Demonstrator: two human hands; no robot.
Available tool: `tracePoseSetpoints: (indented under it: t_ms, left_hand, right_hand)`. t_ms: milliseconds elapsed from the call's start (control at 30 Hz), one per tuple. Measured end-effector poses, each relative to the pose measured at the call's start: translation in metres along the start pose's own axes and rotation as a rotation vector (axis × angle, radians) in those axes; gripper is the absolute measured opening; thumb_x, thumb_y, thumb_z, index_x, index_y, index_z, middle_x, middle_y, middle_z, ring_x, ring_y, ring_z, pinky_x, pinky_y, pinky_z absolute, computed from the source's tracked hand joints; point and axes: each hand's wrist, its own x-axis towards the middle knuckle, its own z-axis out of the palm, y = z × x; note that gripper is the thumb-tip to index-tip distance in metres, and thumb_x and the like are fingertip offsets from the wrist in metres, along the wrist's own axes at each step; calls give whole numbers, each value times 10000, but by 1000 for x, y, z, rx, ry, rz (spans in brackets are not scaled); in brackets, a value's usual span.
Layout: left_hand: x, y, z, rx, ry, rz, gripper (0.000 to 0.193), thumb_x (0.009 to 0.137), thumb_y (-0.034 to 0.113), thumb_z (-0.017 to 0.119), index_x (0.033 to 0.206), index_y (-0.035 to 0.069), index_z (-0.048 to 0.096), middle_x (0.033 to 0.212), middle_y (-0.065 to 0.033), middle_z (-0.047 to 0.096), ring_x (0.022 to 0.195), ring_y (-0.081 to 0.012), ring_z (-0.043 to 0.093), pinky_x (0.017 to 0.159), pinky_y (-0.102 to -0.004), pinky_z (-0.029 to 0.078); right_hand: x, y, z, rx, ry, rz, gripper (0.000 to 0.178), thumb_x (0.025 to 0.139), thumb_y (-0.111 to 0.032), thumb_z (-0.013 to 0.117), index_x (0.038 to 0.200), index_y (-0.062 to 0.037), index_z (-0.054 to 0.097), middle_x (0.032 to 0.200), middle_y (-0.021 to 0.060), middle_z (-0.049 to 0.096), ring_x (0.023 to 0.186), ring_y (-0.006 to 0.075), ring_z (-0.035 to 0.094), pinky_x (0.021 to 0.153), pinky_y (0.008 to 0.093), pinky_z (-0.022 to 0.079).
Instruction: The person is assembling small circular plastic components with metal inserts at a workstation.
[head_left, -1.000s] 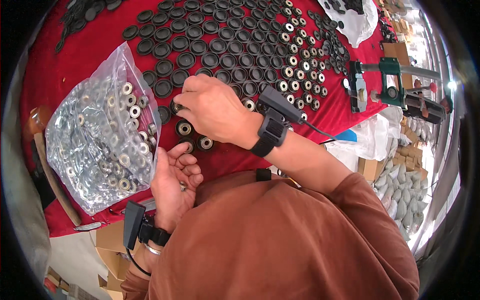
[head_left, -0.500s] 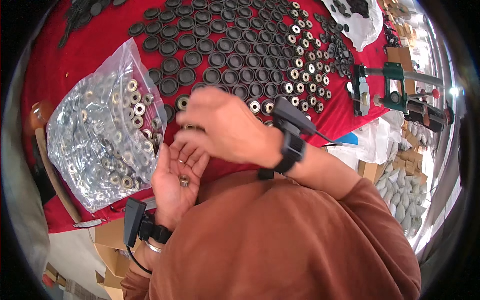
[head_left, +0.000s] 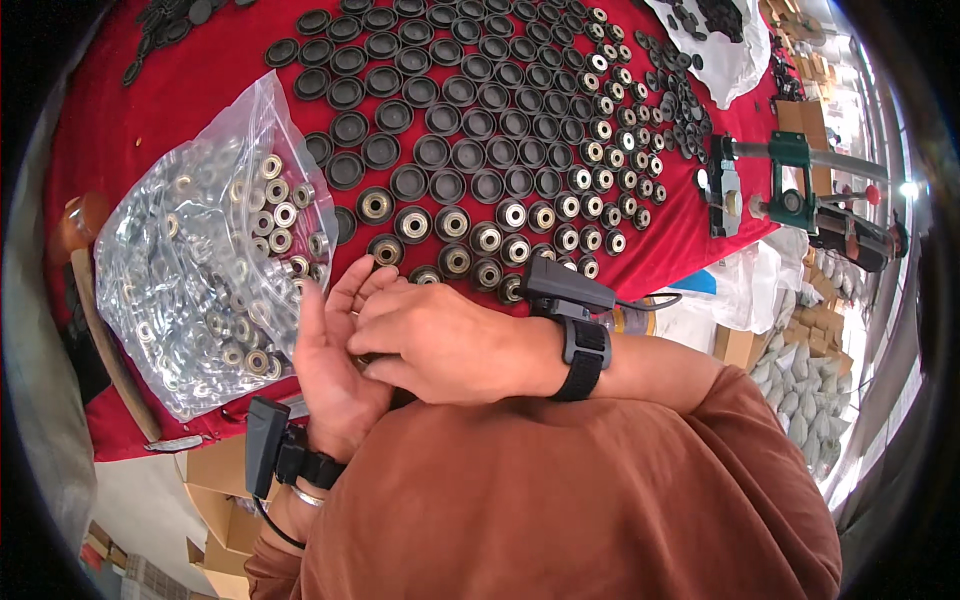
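Note:
My left hand is palm up and cupped, its fingers pointing away from me. A small metal ball bearing shows only in part at its palm. My right hand reaches over from the right, with bent fingertips closed at the bearing and hiding most of it. Just beyond both hands, metal bearings sit in black round caps; a few of these are partly covered by my hands. Farther back, rows of black caps have no bearing in them. Left of my left hand lies a clear plastic bag full of bearings.
A red cloth covers the table. At the left edge lies a mallet with a wooden handle. A green-framed press tool stands at right, below a white bag of small black parts. Cardboard boxes stand below at left.
My right hand has moved back toward me, from over the near caps to my left palm. More bearing-filled caps now show, and the bearing in the palm is mostly covered.

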Motion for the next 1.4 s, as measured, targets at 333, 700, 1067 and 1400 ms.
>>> tracePoseSetpoints:
  t_ms: [333, 700, 1067, 1400]
  left_hand:
    - [-6, 6, 0, -101, 178, 98, 343, 949, 269, 383, 1137, 32, 544, 855, -34, 616, 751, -148, 545, 719, -307, 481]
    - [-13, 3, 2, 33, 250, 151, 291, 924, 279, 448, 1043, 43, 571, 768, -3, 554, 687, -126, 491, 628, -274, 445]
    - [-14, 4, 7, 23, 267, 141, 285, 930, 289, 442, 1018, 54, 575, 730, 6, 510, 659, -122, 459, 614, -273, 428]
    - [-2, -19, 1, 112, 213, 78, 243, 899, 310, 414, 910, 96, 530, 744, -14, 511, 621, -143, 437, 569, -287, 351]
  right_hand:
    - [43, 41, -23, -354, 351, -17, 141, 712, -60, 619, 835, 9, 629, 817, 132, 596, 806, 304, 567, 722, 370, 475]
    - [58, 56, -7, -471, 244, -99, 58, 693, -39, 616, 745, -13, 609, 789, 109, 551, 786, 280, 524, 709, 356, 460]
    - [54, 62, -11, -480, 265, -253, 75, 681, -18, 602, 756, -22, 602, 760, 84, 532, 761, 261, 514, 705, 345, 457]
    - [91, 6, 1, -783, -1, -143, 282, 691, -219, 664, 902, -36, 632, 1007, 92, 579, 985, 262, 497, 788, 326, 417]
